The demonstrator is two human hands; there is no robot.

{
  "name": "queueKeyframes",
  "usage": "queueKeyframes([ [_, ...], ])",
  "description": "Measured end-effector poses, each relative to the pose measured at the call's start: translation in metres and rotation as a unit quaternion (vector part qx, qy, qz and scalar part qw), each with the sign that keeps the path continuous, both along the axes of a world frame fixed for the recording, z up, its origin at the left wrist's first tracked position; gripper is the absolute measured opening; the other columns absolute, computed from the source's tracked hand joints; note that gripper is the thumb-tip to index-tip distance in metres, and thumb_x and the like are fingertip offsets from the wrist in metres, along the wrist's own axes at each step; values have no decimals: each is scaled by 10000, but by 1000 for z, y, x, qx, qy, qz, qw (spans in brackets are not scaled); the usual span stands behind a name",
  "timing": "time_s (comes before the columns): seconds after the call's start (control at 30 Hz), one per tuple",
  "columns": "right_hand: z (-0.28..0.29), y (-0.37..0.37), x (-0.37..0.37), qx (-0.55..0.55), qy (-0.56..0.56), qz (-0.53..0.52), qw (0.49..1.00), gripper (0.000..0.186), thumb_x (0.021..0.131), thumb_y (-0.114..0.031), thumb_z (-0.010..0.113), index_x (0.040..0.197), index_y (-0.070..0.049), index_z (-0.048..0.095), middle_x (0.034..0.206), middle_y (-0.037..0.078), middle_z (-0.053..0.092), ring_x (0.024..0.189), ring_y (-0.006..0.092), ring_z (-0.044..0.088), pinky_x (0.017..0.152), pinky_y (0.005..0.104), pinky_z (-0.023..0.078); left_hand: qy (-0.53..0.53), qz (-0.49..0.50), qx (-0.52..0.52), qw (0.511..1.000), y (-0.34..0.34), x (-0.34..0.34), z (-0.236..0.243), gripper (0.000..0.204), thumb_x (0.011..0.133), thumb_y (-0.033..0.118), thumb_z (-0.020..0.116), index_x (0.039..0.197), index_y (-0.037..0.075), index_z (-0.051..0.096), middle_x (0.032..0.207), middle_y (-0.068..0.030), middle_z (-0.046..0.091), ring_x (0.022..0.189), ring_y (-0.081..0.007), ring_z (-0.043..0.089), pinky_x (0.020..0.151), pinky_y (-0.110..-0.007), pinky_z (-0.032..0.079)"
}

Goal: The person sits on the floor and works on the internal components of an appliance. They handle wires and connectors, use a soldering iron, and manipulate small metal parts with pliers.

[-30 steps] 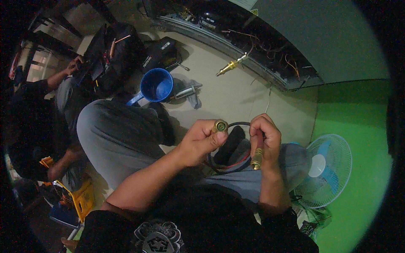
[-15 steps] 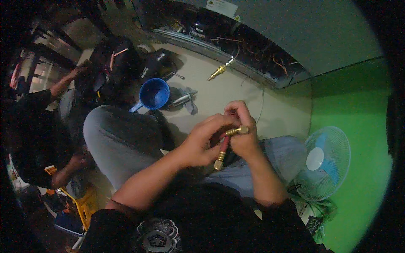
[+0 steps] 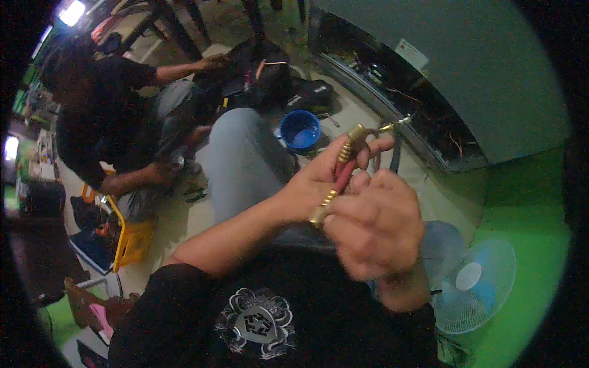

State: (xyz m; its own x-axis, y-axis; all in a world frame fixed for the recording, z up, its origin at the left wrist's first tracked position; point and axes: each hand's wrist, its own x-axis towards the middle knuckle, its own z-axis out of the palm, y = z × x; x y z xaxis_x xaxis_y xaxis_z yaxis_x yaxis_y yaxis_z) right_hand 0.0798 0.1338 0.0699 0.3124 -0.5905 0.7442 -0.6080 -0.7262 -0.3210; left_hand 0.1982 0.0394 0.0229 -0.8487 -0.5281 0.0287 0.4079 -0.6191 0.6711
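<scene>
A red hose (image 3: 345, 174) with ribbed brass fittings is held up before my chest. One brass fitting (image 3: 350, 145) points away from me; the other brass fitting (image 3: 321, 211) points down toward my lap. My left hand (image 3: 314, 181) is closed around the hose from the left, its fingertips showing beyond it. My right hand (image 3: 379, 224) is curled over the hose's right side, its thumb and finger pinched by the lower fitting. Its palm side is hidden. Beyond my fingers, a small brass valve (image 3: 388, 127) hangs on a thin pipe from the grey appliance (image 3: 491, 67).
A blue dipper (image 3: 300, 130) stands on the floor past my knee. At the left, a co-worker (image 3: 116, 104) in black sits beside a yellow crate (image 3: 127, 242). A fan (image 3: 471, 285) stands on the right by a green wall. Black bags (image 3: 310, 95) lie farther off.
My view has swung left, showing more of the co-worker. The hose has come closer to me, and my right hand has moved from its far end to near the lower fitting.
</scene>
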Motion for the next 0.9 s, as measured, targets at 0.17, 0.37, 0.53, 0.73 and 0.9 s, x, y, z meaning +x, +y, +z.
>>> queueKeyframes([
  [0.17, 43, -8, 67, -57, 55, 153, 985, 349, 561, -156, 735, 891, -86, 645, 838, 72, 599, 585, 149, 497, 532, 290, 366, 7, 87, 19, 996, -21, 74, 65, 651, 995, 580, 484, 1351, 41, 405, 1208, -259, 567, 958, -410, 702, 703, -486, 624],
  [0.37, 58, -68, 64, -228, -276, 58, 932, 222, 797, -108, 715, 971, -64, 586, 881, 135, 587, 608, 172, 516, 549, 348, 408, -138, 422, -409, 797, -31, 223, 138, 489, 1027, 423, 503, 1319, 33, 459, 1088, -156, 559, 745, -238, 607, 525, -344, 561],
  [0.53, 70, -98, 101, -197, -215, 109, 950, 137, 825, -79, 662, 932, -39, 586, 869, 131, 582, 716, 254, 546, 693, 403, 470, -271, 545, -451, 653, -15, 278, 146, 494, 1016, 398, 573, 1297, -2, 501, 803, -40, 508, 476, -35, 383, 397, -184, 289],
  [0.73, 36, -120, 168, -154, -286, 92, 941, 96, 772, -4, 585, 861, -39, 586, 884, 101, 546, 794, 279, 534, 723, 369, 454, -276, 572, -361, 683, -12, 322, 140, 575, 1029, 438, 524, 1367, -26, 489, 796, 23, 511, 458, 25, 292, 368, -177, 173],
  [0.9, -84, -128, 220, 178, -418, -2, 891, 157, 752, 25, 506, 882, -55, 543, 821, 128, 484, 826, 322, 529, 751, 454, 457, -145, 506, -248, 814, -26, 341, 142, 528, 1018, 414, 567, 1284, -42, 560, 868, -10, 566, 570, -31, 447, 490, -175, 353],
])
